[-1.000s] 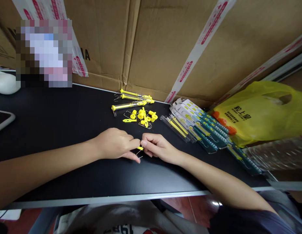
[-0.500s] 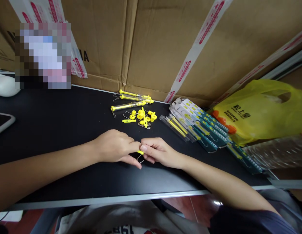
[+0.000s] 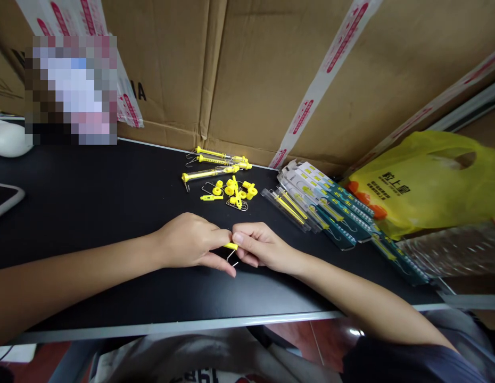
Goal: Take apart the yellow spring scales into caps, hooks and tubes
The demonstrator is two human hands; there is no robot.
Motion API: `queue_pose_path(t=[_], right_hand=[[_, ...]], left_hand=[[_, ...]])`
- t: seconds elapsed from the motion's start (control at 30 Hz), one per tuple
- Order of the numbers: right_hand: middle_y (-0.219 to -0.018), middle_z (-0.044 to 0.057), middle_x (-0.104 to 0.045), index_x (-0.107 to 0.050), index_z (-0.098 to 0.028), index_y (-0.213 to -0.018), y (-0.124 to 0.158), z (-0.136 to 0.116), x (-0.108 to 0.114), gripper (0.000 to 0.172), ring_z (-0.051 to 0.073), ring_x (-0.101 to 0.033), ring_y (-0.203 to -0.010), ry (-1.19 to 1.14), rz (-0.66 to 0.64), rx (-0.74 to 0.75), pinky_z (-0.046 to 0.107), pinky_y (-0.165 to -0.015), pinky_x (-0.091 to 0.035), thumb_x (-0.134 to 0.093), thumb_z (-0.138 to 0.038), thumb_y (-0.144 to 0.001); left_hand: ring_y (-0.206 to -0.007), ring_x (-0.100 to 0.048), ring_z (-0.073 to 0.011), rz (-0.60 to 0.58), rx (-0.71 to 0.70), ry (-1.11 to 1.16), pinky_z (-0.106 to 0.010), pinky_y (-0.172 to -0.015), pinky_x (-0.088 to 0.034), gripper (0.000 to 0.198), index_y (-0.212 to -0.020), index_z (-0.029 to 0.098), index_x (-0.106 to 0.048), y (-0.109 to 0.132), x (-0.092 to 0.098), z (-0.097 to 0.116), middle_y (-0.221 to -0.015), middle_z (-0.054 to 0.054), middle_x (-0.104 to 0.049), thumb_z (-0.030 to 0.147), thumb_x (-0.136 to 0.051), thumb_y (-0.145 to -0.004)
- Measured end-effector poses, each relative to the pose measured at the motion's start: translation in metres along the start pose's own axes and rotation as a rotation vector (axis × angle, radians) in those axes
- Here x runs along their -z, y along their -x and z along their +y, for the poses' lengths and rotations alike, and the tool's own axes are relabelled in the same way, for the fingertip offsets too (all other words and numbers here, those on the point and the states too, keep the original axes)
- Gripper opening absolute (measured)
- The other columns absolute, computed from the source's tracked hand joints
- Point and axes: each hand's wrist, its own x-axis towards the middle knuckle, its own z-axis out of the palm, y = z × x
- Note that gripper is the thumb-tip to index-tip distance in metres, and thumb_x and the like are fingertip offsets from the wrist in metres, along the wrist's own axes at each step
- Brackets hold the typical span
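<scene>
Left hand point(image 3: 187, 242) and right hand point(image 3: 263, 247) meet over the black counter point(image 3: 91, 213), a little in from its near edge, about mid-width. Between them is a small yellow plastic piece point(image 3: 231, 246), with a bent metal wire hook hanging from it toward the counter. Fingers of both hands are closed narrow on the small yellow plastic piece, thumb and forefinger of each pinching one end. Tips of the two hands are nearly touching. One finger of the left hand lies stretched along the counter under the hook. Cannot tell whether the wire tip touches the counter.

Toward the far edge, behind the hands, lies a heap of loose yellow plastic parts and wire hooks point(image 3: 233, 192). Just beyond it are long clear tubes with yellow ends point(image 3: 215, 162), lying flat at the foot of brown cardboard boxes point(image 3: 263, 69) sealed with red-printed white tape.

Right of the heap, a fanned row of white and dark green packaged cards point(image 3: 331, 205) runs toward the right edge. Past them sits a yellow plastic carrier bag point(image 3: 427, 181), with clear plastic sleeves point(image 3: 451, 250) near the right corner.

At the far left corner is a white rounded object point(image 3: 8, 139). At the left edge is the corner of a flat dark-screened device point(image 3: 2, 198).
</scene>
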Motion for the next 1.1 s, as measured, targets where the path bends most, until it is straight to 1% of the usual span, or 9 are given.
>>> queue_pose_path(t=[0.13,0.27,0.4,0.5,0.63,0.77,0.93,1.03,1.1], right_hand=[[-0.044,-0.009,-0.041,-0.045,-0.016,-0.063,0.002,-0.003,-0.004,0.038,0.002,-0.029,-0.036,-0.067,-0.038,-0.012,0.016,-0.038,-0.022,-0.047,-0.043,-0.090],[-0.043,-0.009,-0.040,-0.045,-0.016,-0.063,0.004,-0.003,-0.006,0.038,0.002,-0.028,-0.035,-0.092,-0.065,-0.023,0.015,-0.037,-0.021,-0.048,-0.043,-0.091],[-0.041,-0.009,-0.041,-0.043,-0.017,-0.064,0.005,0.001,-0.006,0.039,0.002,-0.027,-0.033,-0.138,-0.034,-0.061,0.015,-0.033,-0.017,-0.046,-0.045,-0.091],[-0.041,-0.009,-0.042,-0.044,-0.017,-0.064,0.004,0.004,-0.006,0.039,0.002,-0.027,-0.033,-0.146,0.012,-0.047,0.015,-0.033,-0.017,-0.046,-0.044,-0.091],[-0.040,-0.009,-0.041,-0.045,-0.016,-0.063,0.001,0.006,-0.005,0.040,0.002,-0.027,-0.033,-0.139,0.055,-0.028,0.015,-0.034,-0.020,-0.047,-0.046,-0.090],[-0.040,-0.009,-0.041,-0.045,-0.016,-0.063,0.000,0.006,-0.004,0.040,0.002,-0.027,-0.033,-0.124,0.061,-0.031,0.015,-0.035,-0.020,-0.047,-0.046,-0.090],[-0.041,-0.009,-0.041,-0.046,-0.016,-0.063,0.000,0.005,-0.004,0.040,0.002,-0.029,-0.034,-0.093,0.062,-0.007,0.015,-0.036,-0.022,-0.047,-0.045,-0.090],[-0.042,-0.009,-0.041,-0.046,-0.016,-0.064,0.001,0.004,-0.004,0.039,0.002,-0.029,-0.035,-0.086,0.067,0.017,0.015,-0.037,-0.023,-0.046,-0.044,-0.091],[-0.042,-0.009,-0.041,-0.046,-0.016,-0.064,0.002,0.004,-0.005,0.039,0.002,-0.029,-0.035,-0.100,0.070,0.033,0.015,-0.037,-0.023,-0.046,-0.043,-0.092]], left_hand=[[-0.045,-0.045,-0.0073,-0.034,-0.003,0.164,-0.021,-0.047,-0.026,0.055,-0.073,0.018,-0.059,-0.003,0.003,0.002,-0.051,0.006,-0.049,0.066,-0.035,-0.085],[-0.046,-0.041,-0.0068,-0.043,-0.010,0.266,-0.021,-0.047,-0.026,0.054,-0.073,0.017,-0.059,-0.005,0.005,0.005,-0.051,0.006,-0.045,0.065,-0.036,-0.084],[-0.044,-0.038,-0.0060,-0.031,0.027,0.310,-0.020,-0.046,-0.026,0.056,-0.070,0.016,-0.057,-0.007,0.006,0.007,-0.051,0.007,-0.042,0.065,-0.034,-0.084],[-0.044,-0.039,-0.0063,-0.021,0.045,0.264,-0.020,-0.046,-0.026,0.056,-0.068,0.017,-0.055,-0.007,0.006,0.006,-0.051,0.006,-0.044,0.065,-0.033,-0.085],[-0.047,-0.047,-0.0085,0.032,0.027,0.088,-0.021,-0.049,-0.029,0.053,-0.068,0.017,-0.054,-0.003,0.003,0.004,-0.052,0.005,-0.050,0.063,-0.033,-0.087],[-0.051,-0.053,-0.0107,0.047,0.003,-0.032,-0.022,-0.050,-0.031,0.051,-0.067,0.017,-0.053,0.000,0.001,0.002,-0.055,0.003,-0.055,0.061,-0.035,-0.088],[-0.050,-0.053,-0.0105,0.051,-0.016,-0.039,-0.022,-0.050,-0.031,0.050,-0.068,0.018,-0.053,-0.001,0.002,0.003,-0.054,0.003,-0.055,0.060,-0.035,-0.088],[-0.047,-0.049,-0.0095,0.065,-0.008,-0.008,-0.022,-0.049,-0.029,0.051,-0.065,0.017,-0.050,-0.002,0.004,0.004,-0.052,0.004,-0.051,0.060,-0.034,-0.088],[-0.045,-0.044,-0.0082,0.052,0.011,0.058,-0.021,-0.048,-0.028,0.052,-0.065,0.017,-0.049,-0.003,0.004,0.004,-0.050,0.005,-0.048,0.061,-0.034,-0.088]])
